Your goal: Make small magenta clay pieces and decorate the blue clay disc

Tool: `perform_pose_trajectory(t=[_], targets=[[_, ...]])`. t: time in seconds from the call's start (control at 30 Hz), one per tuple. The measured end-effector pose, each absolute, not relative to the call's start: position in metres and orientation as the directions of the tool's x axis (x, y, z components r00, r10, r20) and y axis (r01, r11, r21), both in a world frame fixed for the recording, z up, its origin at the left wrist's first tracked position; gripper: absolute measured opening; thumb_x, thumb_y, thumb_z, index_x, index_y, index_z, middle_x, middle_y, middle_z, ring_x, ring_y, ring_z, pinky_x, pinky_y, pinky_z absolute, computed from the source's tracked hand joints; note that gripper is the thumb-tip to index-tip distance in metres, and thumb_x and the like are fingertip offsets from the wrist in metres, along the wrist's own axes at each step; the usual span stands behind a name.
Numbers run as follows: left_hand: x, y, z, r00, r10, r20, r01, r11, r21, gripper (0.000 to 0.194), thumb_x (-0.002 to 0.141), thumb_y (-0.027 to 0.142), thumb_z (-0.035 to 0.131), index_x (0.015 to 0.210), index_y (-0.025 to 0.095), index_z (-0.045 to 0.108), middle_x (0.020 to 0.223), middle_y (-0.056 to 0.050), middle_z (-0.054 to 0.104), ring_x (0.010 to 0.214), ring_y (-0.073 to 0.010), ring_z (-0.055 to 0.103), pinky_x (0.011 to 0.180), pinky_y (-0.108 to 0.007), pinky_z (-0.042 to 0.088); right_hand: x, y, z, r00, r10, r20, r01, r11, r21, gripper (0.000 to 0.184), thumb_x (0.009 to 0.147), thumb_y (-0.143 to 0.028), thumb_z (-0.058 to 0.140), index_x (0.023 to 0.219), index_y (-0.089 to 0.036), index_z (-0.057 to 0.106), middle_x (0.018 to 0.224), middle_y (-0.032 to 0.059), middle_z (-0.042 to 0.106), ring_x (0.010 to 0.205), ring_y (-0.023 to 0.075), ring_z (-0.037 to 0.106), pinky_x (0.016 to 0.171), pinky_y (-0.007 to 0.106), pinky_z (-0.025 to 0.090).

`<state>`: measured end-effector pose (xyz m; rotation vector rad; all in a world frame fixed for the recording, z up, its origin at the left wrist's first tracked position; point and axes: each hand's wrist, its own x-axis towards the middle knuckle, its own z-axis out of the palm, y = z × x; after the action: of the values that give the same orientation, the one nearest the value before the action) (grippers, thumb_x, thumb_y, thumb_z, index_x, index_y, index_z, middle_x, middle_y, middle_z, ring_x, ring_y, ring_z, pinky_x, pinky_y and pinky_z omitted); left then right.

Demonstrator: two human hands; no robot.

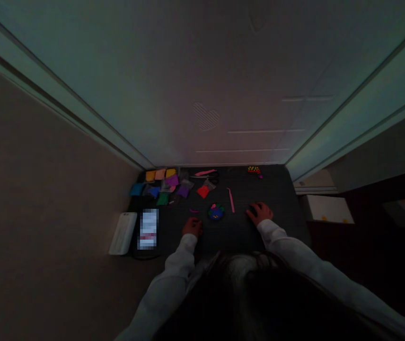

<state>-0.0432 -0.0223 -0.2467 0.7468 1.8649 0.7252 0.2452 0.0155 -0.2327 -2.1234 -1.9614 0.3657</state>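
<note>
My left hand (191,227) rests on the dark table with its fingers curled in; whatever they may hold is hidden. A thin purple strip (194,210) lies just beyond it. To the right of that hand sits a small round blue piece (216,212) with green, pink and yellow bits on it, apparently modelling clay. My right hand (260,213) lies on the tabletop, fingers bent but apart, with nothing visible in them. Between the round piece and my right hand are pink tweezers (231,201). A red packet (203,191) lies beyond the round piece.
Several coloured packets (162,199) cover the back left of the table (277,189). Scissors (214,177) lie at the back. A lit phone (148,229) and a white case (123,233) are at left. A red-and-yellow piece (254,169) is at back right, near the white panel (241,113).
</note>
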Motion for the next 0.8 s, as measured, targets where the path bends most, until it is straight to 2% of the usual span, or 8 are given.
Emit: perform_pose_trajectory(t=[0.1,0.27,0.57,0.67,0.8], targets=[[-0.042,-0.024,-0.246,-0.353,0.77,-0.531,0.192,0.615,0.765,0.019,0.064,0.03,0.048,0.077,0.018,0.04,0.051,0.006,0.046,0.031,-0.0048,0.044,0.031,-0.017,0.036,0.252,0.011,-0.232,0.015,1.0,-0.027,0.935,-0.024,-0.353,0.032,0.068,-0.047,0.036,0.091,-0.031,0.052,0.101,0.0021,0.042,0.096,0.0181,0.036,0.078,0.035,0.022],[-0.041,-0.026,-0.24,-0.358,0.792,-0.495,0.197,0.582,0.789,0.02,0.065,0.033,0.045,0.077,0.018,0.04,0.051,0.006,0.045,0.032,-0.0045,0.043,0.03,-0.017,0.036,0.25,0.0,-0.231,-0.055,0.998,0.022,0.937,0.059,-0.344,0.034,0.059,-0.048,0.048,0.087,-0.029,0.055,0.105,0.0026,0.041,0.102,0.0216,0.03,0.081,0.036,0.02],[-0.034,-0.032,-0.229,-0.469,0.793,-0.389,0.201,0.525,0.827,0.026,0.065,0.031,0.043,0.089,0.02,0.038,0.063,0.004,0.046,0.038,-0.0049,0.044,0.034,-0.019,0.038,0.238,0.002,-0.228,-0.037,0.998,0.056,0.95,0.052,-0.308,0.018,0.064,-0.041,0.047,0.073,-0.03,0.059,0.1,0.0009,0.047,0.104,0.0233,0.027,0.083,0.04,0.015],[-0.036,-0.032,-0.227,-0.529,0.789,-0.311,0.253,0.497,0.83,0.028,0.064,0.029,0.044,0.09,0.019,0.041,0.067,0.002,0.047,0.046,-0.0069,0.046,0.041,-0.021,0.041,0.235,0.003,-0.225,-0.048,0.997,0.056,0.941,0.064,-0.333,0.016,0.066,-0.037,0.047,0.07,-0.027,0.059,0.098,0.002,0.05,0.102,0.0219,0.032,0.084,0.042,0.013],[-0.037,-0.027,-0.211,-0.578,0.792,-0.196,0.355,0.46,0.814,0.031,0.061,0.027,0.048,0.091,0.018,0.047,0.068,-0.001,0.048,0.063,-0.0129,0.048,0.061,-0.029,0.041,0.228,0.006,-0.207,-0.12,0.991,0.051,0.918,0.13,-0.373,0.016,0.068,-0.034,0.044,0.07,-0.025,0.057,0.09,0.001,0.054,0.091,0.0177,0.043,0.086,0.044,0.012]])
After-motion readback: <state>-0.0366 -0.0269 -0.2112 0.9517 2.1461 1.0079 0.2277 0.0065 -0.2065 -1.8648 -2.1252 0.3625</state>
